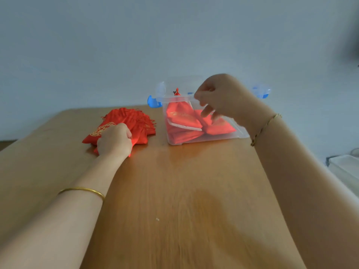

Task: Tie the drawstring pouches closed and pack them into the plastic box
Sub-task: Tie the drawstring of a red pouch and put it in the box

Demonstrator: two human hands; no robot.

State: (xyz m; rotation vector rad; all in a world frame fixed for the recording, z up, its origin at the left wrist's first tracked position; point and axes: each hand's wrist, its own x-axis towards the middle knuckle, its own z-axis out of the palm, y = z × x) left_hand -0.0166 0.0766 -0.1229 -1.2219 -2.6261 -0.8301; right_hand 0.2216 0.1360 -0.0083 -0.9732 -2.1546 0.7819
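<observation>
A pile of red drawstring pouches point(134, 121) with gold embroidery lies on the wooden table, left of centre. My left hand point(114, 140) rests on the near side of that pile, fingers closed on the red cloth. A clear plastic box point(239, 133) with blue latches point(153, 102) stands to the right and holds several red pouches point(184, 121). One tied pouch top point(176, 92) sticks up at its back. My right hand point(219, 98) hovers over the box's front rim, fingers curled near the rim; whether it grips anything is unclear.
The wooden table point(174, 191) ends at a pale wall just behind the box. A white tray or container point(343, 166) sits off the table's right edge. Gold bracelets are on both wrists.
</observation>
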